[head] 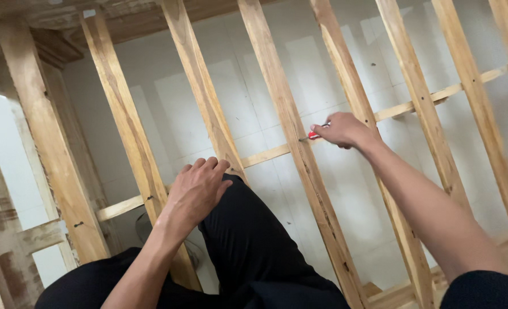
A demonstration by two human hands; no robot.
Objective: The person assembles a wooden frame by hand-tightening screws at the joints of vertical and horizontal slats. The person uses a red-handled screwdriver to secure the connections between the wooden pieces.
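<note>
1. Right hand (342, 130), right of frame centre: clenched around a red-handled tool (315, 135), probably a screwdriver, metal tip set against a slanted wooden stud (299, 154).
2. Left hand (196, 191), lower centre: fingers curled over the neighbouring stud (208, 109) near its joint with the thin cross batten (265, 154); grasping timber only, apparently as a brace.
3. Black-clad knee (248, 240) just beneath the left hand, between the studs.
4. Pale tiled floor (168, 103) behind the frame.
5. Step judged: working a fastener or mark at the stud face. Next move calls for steady axial pressure, tip kept seated, left-hand brace kept firm.
</note>
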